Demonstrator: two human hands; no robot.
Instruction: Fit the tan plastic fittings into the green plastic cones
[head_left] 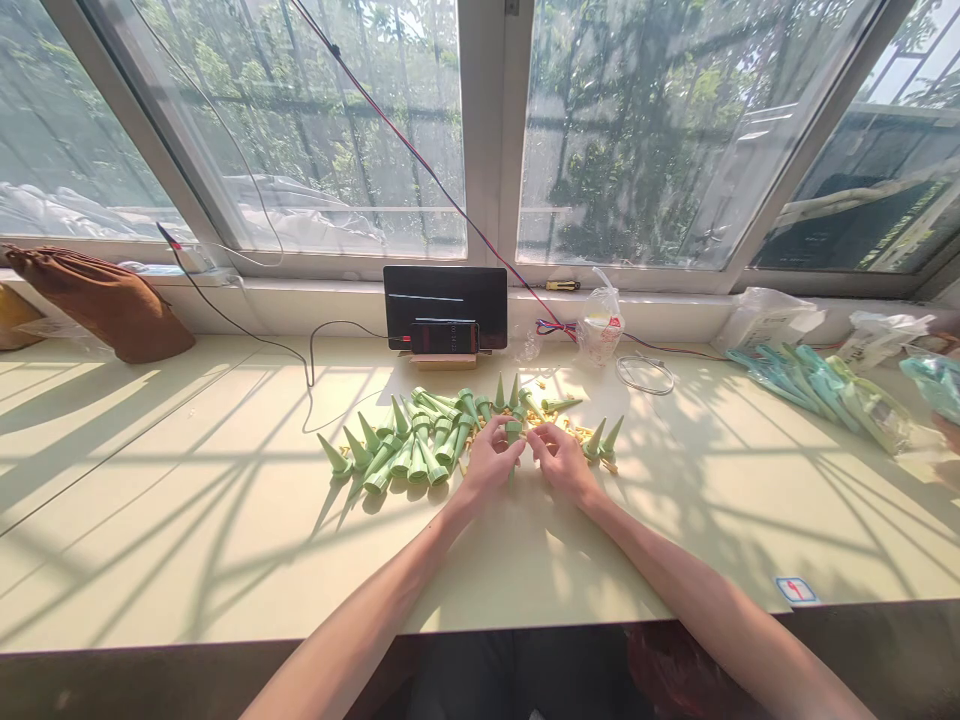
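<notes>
A heap of green cone-shaped plastic spikes (420, 440) lies on the pale table (187, 480), some lying flat, some standing point up. Small yellowish pieces (577, 432) are scattered among them. My left hand (491, 460) is closed around one green spike (513, 434), held between both hands. My right hand (559, 458) pinches at the same spike from the right, fingers pressed together. Two upright spikes (604, 440) stand just right of my right hand.
A black tablet (445, 300) with a phone (444, 338) leans against the window sill. A small plastic bag (600, 325) and a coiled cable (645, 375) lie behind the heap. Packets of teal parts (817, 390) sit at the right, a brown cloth bag (105, 300) at the left.
</notes>
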